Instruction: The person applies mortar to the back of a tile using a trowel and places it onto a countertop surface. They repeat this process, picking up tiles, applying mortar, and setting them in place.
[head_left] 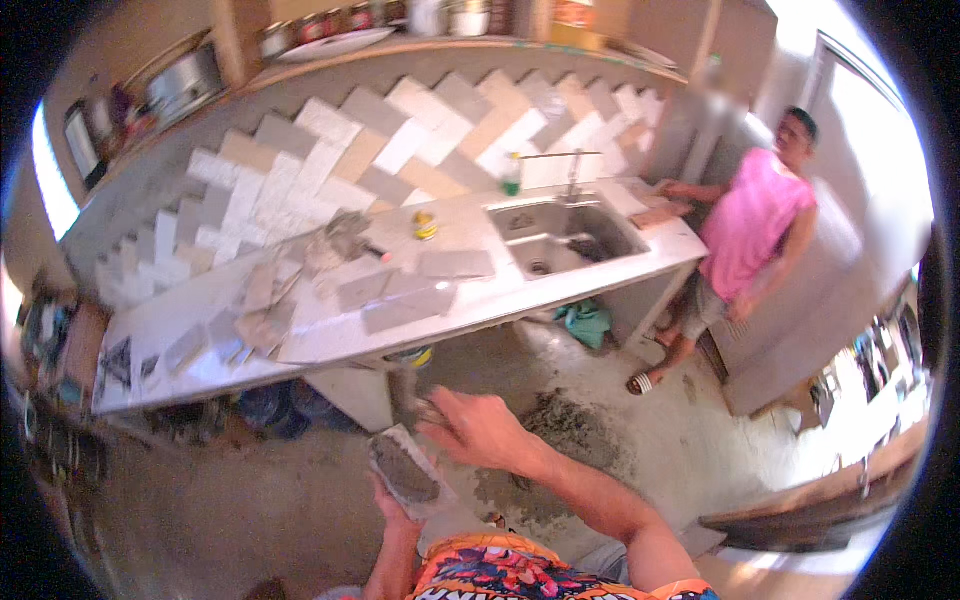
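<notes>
My left hand [395, 508] is closed around the lower side of a rectangular tile [433, 502]. Grey mortar [405, 470] covers much of the tile's upturned face. Just above and to the right of it, my right hand [462, 425] is curled closed and smeared by motion. A blurred greyish shape shows by its fingers, too indistinct to name. Both hands are in front of the counter, over the floor.
A white counter [470, 300] with a steel sink [565, 235] and loose grey tiles [410, 305] runs across ahead. Herringbone tiles [330, 125] cover part of the wall. Wet mortar [570, 430] lies on the floor. A person in pink [755, 220] stands at the right end.
</notes>
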